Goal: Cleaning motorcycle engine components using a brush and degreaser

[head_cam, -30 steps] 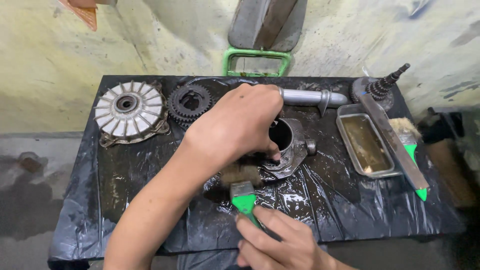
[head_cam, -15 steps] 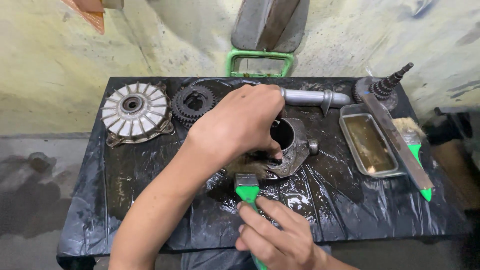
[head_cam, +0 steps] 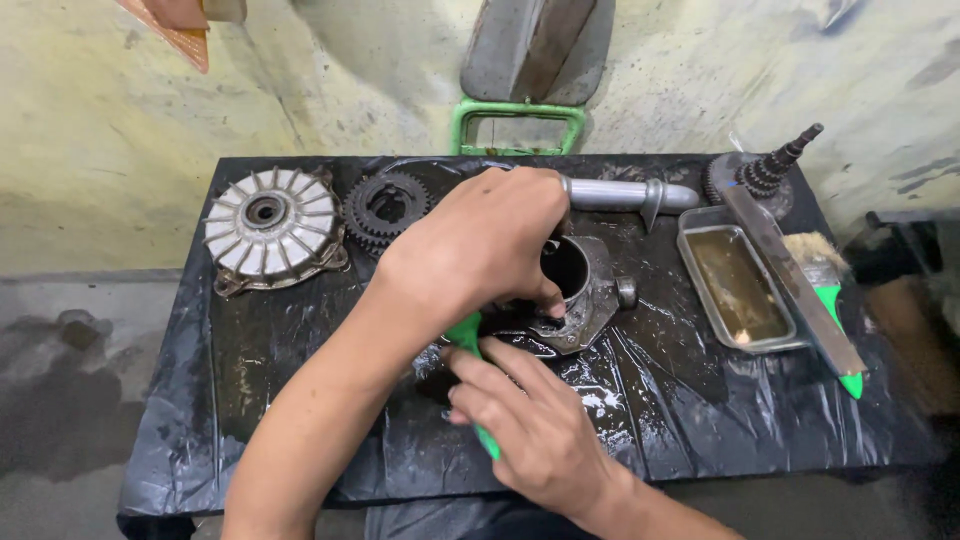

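Note:
My left hand (head_cam: 480, 250) reaches across and grips a grey metal engine part (head_cam: 585, 290) with a round bore, holding it down on the black plastic sheet (head_cam: 700, 400). My right hand (head_cam: 535, 430) is closed around the green handle of a paintbrush (head_cam: 466, 338). The brush head is hidden beneath my left hand, against the near left side of the metal part. The sheet around the part is wet and shiny.
A finned round hub (head_cam: 268, 226) and a gear cluster (head_cam: 388, 205) lie at the back left. A metal shaft (head_cam: 625, 194) sits behind the part. At the right stand a tray of brownish liquid (head_cam: 738, 290), a second green-handled brush (head_cam: 825, 300), a flat metal bar (head_cam: 790, 280) and a threaded gear shaft (head_cam: 770, 170).
My right hand has pushed the green brush forward and left, so its head went from plain view into hiding under my left hand. My left hand stays on the metal part.

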